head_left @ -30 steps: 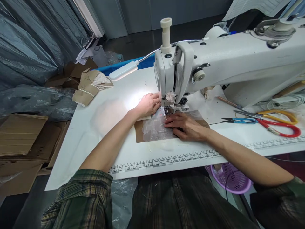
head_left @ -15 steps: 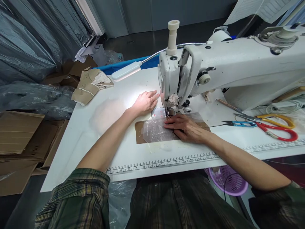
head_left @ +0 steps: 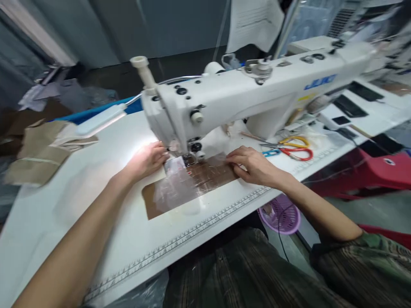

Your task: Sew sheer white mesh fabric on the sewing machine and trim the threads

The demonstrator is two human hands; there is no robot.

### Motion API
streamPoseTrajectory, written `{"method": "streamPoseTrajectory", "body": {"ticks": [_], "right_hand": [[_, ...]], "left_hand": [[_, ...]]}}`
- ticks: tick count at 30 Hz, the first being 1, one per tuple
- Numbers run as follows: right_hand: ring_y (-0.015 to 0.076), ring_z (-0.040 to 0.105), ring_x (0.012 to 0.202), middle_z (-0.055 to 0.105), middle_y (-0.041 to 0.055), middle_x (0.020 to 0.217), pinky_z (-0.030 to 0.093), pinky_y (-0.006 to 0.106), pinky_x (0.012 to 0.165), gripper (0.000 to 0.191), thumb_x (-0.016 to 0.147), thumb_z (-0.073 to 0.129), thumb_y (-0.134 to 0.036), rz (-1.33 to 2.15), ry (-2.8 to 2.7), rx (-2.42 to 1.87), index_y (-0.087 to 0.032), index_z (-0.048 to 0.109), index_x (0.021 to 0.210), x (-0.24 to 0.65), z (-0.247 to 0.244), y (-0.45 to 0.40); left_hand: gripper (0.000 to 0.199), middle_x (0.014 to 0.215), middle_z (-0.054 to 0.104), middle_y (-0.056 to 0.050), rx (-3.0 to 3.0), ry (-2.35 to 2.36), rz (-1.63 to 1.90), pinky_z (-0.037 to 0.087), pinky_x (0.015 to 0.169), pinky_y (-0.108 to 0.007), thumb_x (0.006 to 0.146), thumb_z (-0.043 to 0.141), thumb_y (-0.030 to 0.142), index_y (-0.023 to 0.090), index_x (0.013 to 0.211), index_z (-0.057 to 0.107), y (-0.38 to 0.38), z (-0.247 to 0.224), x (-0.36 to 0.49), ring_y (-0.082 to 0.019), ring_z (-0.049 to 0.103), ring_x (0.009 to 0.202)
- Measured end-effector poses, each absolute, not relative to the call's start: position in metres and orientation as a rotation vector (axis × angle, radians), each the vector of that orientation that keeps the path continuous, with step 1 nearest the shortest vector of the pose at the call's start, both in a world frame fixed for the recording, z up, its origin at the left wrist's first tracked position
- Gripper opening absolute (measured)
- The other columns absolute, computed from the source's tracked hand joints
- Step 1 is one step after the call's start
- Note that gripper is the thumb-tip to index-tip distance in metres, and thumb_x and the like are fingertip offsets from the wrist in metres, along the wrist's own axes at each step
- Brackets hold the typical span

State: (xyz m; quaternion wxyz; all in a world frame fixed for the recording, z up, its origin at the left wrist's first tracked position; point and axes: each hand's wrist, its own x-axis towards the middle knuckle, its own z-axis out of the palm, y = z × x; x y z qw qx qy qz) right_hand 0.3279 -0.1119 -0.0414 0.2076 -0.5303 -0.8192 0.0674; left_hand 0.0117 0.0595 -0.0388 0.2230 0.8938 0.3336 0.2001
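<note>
A white sewing machine [head_left: 224, 98] stands on the white table. Under its needle area lies sheer, pale fabric [head_left: 175, 188] over a brown plate [head_left: 154, 205]. My left hand [head_left: 147, 159] rests left of the needle area, its fingers bent close together near the fabric's back edge; whatever is beneath the fingertips is hidden. To the right of the presser foot, my right hand [head_left: 252, 164] pinches the edge of the sheer fabric between thumb and fingers, low over the plate.
Red-handled scissors [head_left: 300, 154], yellow-handled scissors [head_left: 295, 140] and blue snips [head_left: 271, 152] lie right of my right hand. A tied beige fabric bundle [head_left: 41, 149] sits at the left. A lamp [head_left: 102, 119] hangs behind my left hand. Below the table edge is a purple basket [head_left: 282, 218].
The view has turned right, showing more of the machine. My right hand has moved right, away from the presser foot, and its fingers have closed on the sheer fabric. My left hand stays beside the needle area.
</note>
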Motion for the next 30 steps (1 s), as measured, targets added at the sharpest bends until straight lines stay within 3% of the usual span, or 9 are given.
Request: {"method": "streamPoseTrajectory", "body": {"ticks": [6,12,17,23,26,30], "right_hand": [[0.0330,0.064,0.099,0.070,0.0222,0.115,0.047,0.045,0.087,0.034,0.092,0.046,-0.020,-0.160,-2.219,-1.953,-0.006,0.072,0.110,0.399,-0.053,-0.145],[0.0307,0.065,0.095,0.072,0.0204,0.115,0.042,0.042,0.080,0.032,0.100,0.043,-0.025,-0.431,-2.344,-1.953,-0.012,0.073,0.099,0.400,-0.061,-0.144],[0.0315,0.066,0.096,0.070,0.0211,0.115,0.047,0.043,0.084,0.024,0.095,0.046,-0.023,-0.345,-2.201,-1.898,-0.017,0.069,0.097,0.393,-0.061,-0.141],[0.0287,0.068,0.098,0.069,0.0206,0.110,0.049,0.036,0.091,0.014,0.092,0.049,-0.020,-0.219,-1.980,-1.900,-0.019,0.063,0.091,0.394,-0.061,-0.141],[0.0310,0.067,0.101,0.069,0.0236,0.110,0.050,0.037,0.093,0.021,0.092,0.048,-0.019,-0.277,-1.989,-1.977,-0.013,0.067,0.098,0.398,-0.065,-0.139],[0.0392,0.063,0.110,0.065,0.0286,0.117,0.052,0.050,0.094,0.040,0.092,0.049,-0.027,-0.352,-2.012,-1.935,-0.002,0.065,0.119,0.392,-0.065,-0.139]], "left_hand": [[0.020,0.082,0.067,-0.007,2.701,0.920,0.627,0.050,0.071,-0.040,0.088,0.054,0.038,0.026,0.079,0.067,0.057,-0.045,0.003,-0.025,0.062,0.074],[0.025,0.087,0.071,-0.006,2.750,1.133,0.364,0.049,0.074,-0.034,0.092,0.047,0.034,0.023,0.097,0.069,0.026,-0.033,-0.004,-0.022,0.065,0.079],[0.029,0.111,0.070,-0.009,2.785,1.119,0.312,0.048,0.082,-0.037,0.096,0.046,0.038,0.022,0.106,0.068,0.018,-0.035,-0.012,-0.024,0.067,0.093],[0.031,0.133,0.062,-0.010,2.805,1.044,0.257,0.047,0.091,-0.038,0.099,0.042,0.036,0.022,0.114,0.065,0.028,-0.044,-0.012,-0.025,0.064,0.109],[0.029,0.135,0.060,-0.014,2.815,1.112,0.244,0.045,0.098,-0.041,0.099,0.044,0.028,0.019,0.119,0.061,0.035,-0.049,-0.002,-0.028,0.060,0.117],[0.032,0.137,0.055,-0.021,2.952,1.304,0.339,0.041,0.103,-0.055,0.095,0.047,0.018,0.014,0.125,0.056,0.031,-0.051,0.011,-0.036,0.053,0.128]]}}
